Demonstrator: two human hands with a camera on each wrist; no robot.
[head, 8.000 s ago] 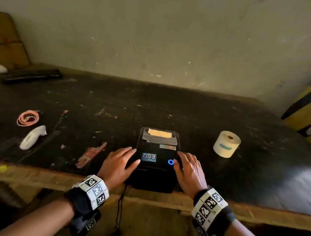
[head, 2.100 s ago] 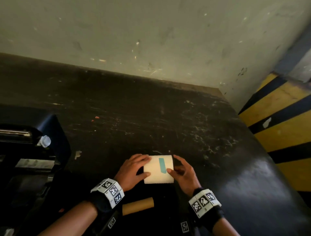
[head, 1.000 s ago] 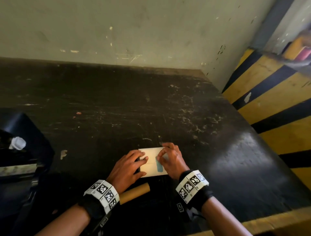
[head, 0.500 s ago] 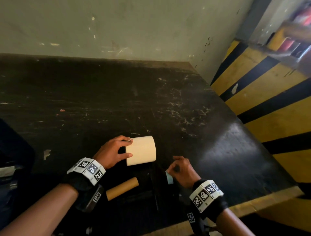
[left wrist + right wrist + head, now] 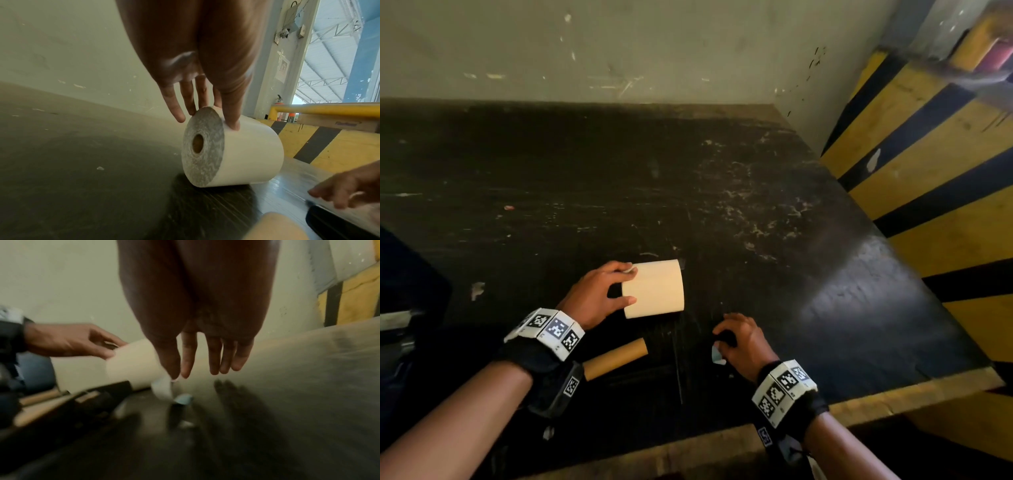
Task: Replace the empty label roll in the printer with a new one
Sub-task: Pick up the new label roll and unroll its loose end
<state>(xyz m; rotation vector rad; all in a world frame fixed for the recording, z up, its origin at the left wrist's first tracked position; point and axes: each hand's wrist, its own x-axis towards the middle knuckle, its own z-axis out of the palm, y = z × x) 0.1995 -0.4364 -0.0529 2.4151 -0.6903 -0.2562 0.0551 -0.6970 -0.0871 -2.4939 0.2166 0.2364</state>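
Note:
The new cream label roll [image 5: 654,289] lies on its side on the black table [image 5: 756,205]. My left hand [image 5: 629,285] grips its left end, thumb in front and fingers over the top; the left wrist view shows the roll [image 5: 246,154] and its core hole. To its right and nearer me, my right hand [image 5: 722,344] pinches a small blue tape strip [image 5: 717,356], which also shows as the tape strip [image 5: 164,389] under thumb and forefinger. The empty brown cardboard core [image 5: 616,358] lies near my left wrist. The printer [image 5: 404,291] is a dark shape at the left edge, mostly cut off.
A pale wall [image 5: 654,51] closes the table's far side. A yellow-and-black striped barrier [image 5: 928,171] runs along the right. The worn wooden front edge [image 5: 893,401] of the table is close to my right wrist.
My right hand has peeled the blue tape off the roll and drawn it back toward the table's near edge. My left hand keeps hold of the roll, which now shows no tape.

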